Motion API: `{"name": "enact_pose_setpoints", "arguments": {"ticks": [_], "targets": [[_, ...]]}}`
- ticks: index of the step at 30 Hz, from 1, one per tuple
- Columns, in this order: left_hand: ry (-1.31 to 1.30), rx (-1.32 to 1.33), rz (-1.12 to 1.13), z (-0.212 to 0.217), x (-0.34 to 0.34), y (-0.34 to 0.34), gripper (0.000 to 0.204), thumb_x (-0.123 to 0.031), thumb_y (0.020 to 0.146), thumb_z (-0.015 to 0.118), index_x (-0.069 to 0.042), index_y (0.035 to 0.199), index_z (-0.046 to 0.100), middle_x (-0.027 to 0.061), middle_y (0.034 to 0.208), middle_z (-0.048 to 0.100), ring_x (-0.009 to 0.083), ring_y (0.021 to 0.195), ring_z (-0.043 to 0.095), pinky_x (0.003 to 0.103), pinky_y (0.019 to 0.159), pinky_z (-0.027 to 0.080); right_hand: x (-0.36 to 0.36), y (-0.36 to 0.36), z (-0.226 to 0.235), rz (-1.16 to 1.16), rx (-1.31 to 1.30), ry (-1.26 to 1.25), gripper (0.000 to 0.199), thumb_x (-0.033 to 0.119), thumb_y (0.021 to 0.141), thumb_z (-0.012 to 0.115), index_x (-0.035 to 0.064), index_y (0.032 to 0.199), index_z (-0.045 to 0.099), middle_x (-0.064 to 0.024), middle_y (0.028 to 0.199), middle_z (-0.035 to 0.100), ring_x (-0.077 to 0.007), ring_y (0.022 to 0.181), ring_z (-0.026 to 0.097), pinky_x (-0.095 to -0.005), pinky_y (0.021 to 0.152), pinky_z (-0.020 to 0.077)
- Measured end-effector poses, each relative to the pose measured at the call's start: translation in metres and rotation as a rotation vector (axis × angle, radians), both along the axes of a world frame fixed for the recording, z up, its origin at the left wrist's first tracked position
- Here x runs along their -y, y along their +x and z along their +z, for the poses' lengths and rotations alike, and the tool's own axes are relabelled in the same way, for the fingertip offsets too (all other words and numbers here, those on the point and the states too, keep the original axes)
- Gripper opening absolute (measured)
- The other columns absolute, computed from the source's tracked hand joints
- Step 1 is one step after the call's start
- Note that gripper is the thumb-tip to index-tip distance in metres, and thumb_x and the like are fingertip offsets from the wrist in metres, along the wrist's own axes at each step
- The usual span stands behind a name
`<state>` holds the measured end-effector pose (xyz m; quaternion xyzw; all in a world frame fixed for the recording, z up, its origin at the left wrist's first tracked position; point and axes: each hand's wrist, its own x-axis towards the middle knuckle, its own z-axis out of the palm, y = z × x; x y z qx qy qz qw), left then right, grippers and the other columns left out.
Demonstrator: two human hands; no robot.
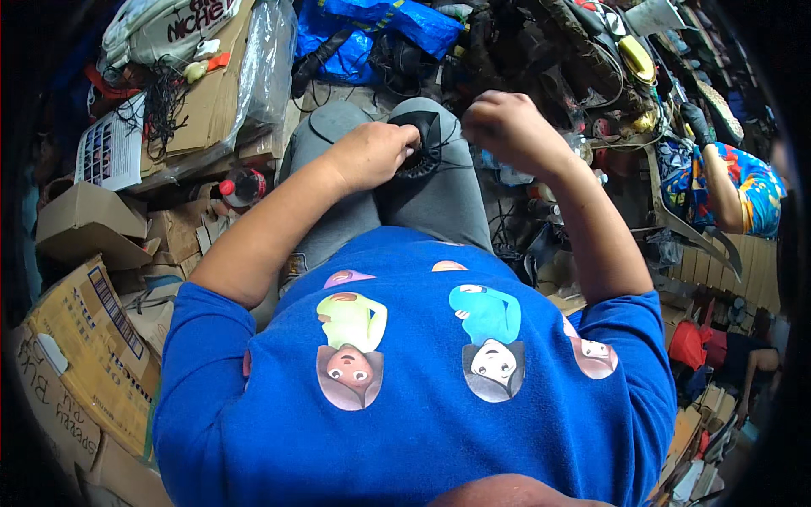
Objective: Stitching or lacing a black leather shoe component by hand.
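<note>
On my right knee rests a black shoe with a ridged, stitched-looking edge and an open top. My left hand is closed around its left side, thumb and fingers at the opening. A thin black cord loops across my left knee beside that hand. Off to the right of the shoe, my right hand is raised and apart from it. Its fingers are curled together and slightly blurred, and whatever they pinch is too small to make out.
A plastic-covered cardboard stack lies at left, with a red-capped bottle and an open box nearby. A blue bag and dark clutter fill the far side. At right sits another person in a colourful shirt.
</note>
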<state>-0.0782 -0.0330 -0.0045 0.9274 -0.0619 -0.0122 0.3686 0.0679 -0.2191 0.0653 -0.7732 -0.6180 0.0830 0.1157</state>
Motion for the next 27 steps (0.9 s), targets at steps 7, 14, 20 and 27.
{"name": "enact_pose_setpoints", "arguments": {"ticks": [7, 14, 20, 27], "targets": [[0.099, 0.078, -0.083, -0.007, -0.008, -0.006, 0.014, -0.004, 0.079, 0.051, -0.004, 0.093, 0.051, 0.0182, 0.084, 0.06, 0.0356, 0.085, 0.06, 0.045, 0.072, 0.046, -0.018, -0.019, -0.025, 0.219, 0.274, -0.284, 0.008, 0.011, 0.076, 0.054, 0.011, 0.084, 0.055, -0.005, 0.068, 0.057, -0.0237, 0.076, 0.06, -0.0363, 0.077, 0.0408], [0.139, 0.187, 0.221, 0.005, -0.08, -0.082, 0.01, -0.007, 0.081, 0.059, -0.006, 0.09, 0.061, 0.0098, 0.079, 0.063, 0.024, 0.074, 0.061, 0.034, 0.067, 0.046, 0.064, 0.041, -0.044, -0.312, -0.313, -0.108, 0.011, 0.006, 0.076, 0.063, 0.0099, 0.086, 0.063, -0.0061, 0.068, 0.061, -0.0155, 0.06, 0.056, -0.0289, 0.062, 0.0443], [-0.755, 0.142, 0.326, 0.068, -0.017, -0.035, 0.013, -0.014, 0.089, 0.059, -0.004, 0.08, 0.058, 0.0001, 0.076, 0.059, 0.0076, 0.075, 0.055, 0.024, 0.067, 0.045, -0.031, -0.01, -0.013, -0.371, -1.425, 0.598, 0.023, 0.024, 0.089, 0.061, 0.0012, 0.092, 0.06, -0.0084, 0.086, 0.063, -0.0136, 0.08, 0.059, -0.0272, 0.076, 0.047], [0.18, 0.238, -0.005, 0.039, -0.043, -0.069, 0.014, -0.013, 0.084, 0.06, 0.0, 0.088, 0.057, 0.0081, 0.08, 0.061, 0.0217, 0.079, 0.06, 0.035, 0.069, 0.047, 0.024, -0.023, -0.031, -0.184, -0.556, -0.083, 0.024, 0.019, 0.088, 0.058, 0.0048, 0.107, 0.057, -0.0134, 0.087, 0.064, -0.0189, 0.08, 0.061, -0.0325, 0.073, 0.0474]]}}
